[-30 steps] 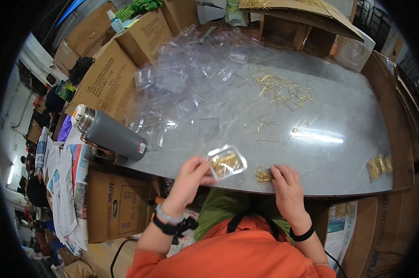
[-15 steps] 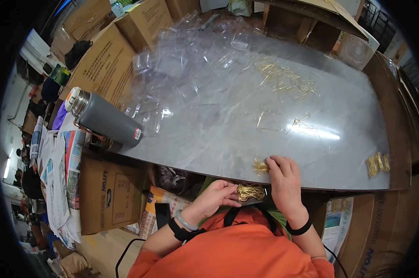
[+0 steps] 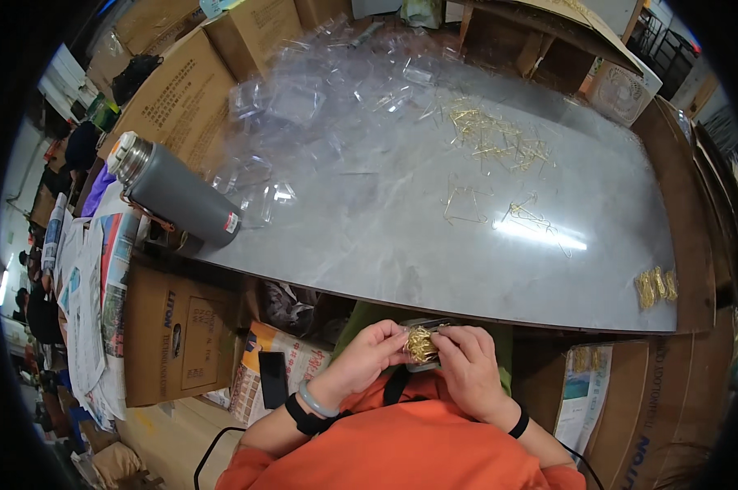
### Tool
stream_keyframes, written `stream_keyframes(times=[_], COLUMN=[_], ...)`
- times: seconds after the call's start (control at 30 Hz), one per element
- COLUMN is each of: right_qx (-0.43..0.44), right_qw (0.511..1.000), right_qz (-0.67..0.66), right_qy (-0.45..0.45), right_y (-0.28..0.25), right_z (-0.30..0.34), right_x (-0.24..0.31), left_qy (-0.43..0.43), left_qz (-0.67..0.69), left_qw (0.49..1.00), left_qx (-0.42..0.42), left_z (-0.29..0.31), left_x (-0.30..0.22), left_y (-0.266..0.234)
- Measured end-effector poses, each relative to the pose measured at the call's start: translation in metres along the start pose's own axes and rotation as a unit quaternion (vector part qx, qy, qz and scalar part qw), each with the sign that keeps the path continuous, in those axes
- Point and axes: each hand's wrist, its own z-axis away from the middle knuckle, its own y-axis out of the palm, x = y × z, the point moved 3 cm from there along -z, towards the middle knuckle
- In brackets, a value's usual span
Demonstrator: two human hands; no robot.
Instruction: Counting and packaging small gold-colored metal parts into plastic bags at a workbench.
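Observation:
Close to my body, below the table's front edge, both hands meet around a bundle of gold wire hooks (image 3: 422, 345). The bundle seems to sit in a small clear plastic box (image 3: 423, 367), mostly hidden by my fingers. My left hand (image 3: 371, 356) grips it from the left, thumb and fingers closed. From the right, my right hand (image 3: 472, 369) has its fingers bent and pressed on the bundle. Loose gold wire hooks (image 3: 500, 135) lie scattered on the grey tabletop (image 3: 344, 245), with several more hooks (image 3: 532, 216) nearer to me. Tied-looking gold bundles (image 3: 656, 287) rest by the right edge.
Many clear plastic boxes (image 3: 300, 102) are heaped at the back left. A grey thermos (image 3: 177, 192) stands at the table's left edge beside cardboard boxes (image 3: 177, 106). Below lie a black phone (image 3: 273, 380) and newspapers (image 3: 104, 302). A cardboard wall (image 3: 683, 212) borders the right side.
My right hand has left the tabletop, where it gripped a gold bundle, and come down left to my left hand. That bundle is gone from the table's front edge.

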Motion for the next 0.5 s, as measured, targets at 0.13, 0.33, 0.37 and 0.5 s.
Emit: stream_keyframes(times=[0.13,0.33,0.37,0.5], right_qx=[-0.027,-0.153,-0.163,-0.163], right_qw=[0.998,0.987,0.985,0.983], right_qz=[-0.061,-0.042,-0.041,-0.036], right_qy=[-0.003,0.037,0.047,0.072], right_y=[-0.011,-0.003,0.0,0.002], right_z=[-0.005,-0.046,-0.05,-0.056], right_x=[0.004,-0.028,-0.034,-0.036], left_qy=[0.071,0.304,0.322,0.41], left_qz=[-0.109,-0.33,-0.382,-0.55], left_qw=[0.991,0.889,0.86,0.712], left_qx=[-0.022,-0.089,-0.104,-0.146], left_z=[0.015,-0.052,-0.057,-0.062], left_x=[-0.023,-0.065,-0.065,-0.069], left_y=[0.017,0.039,0.043,0.057])
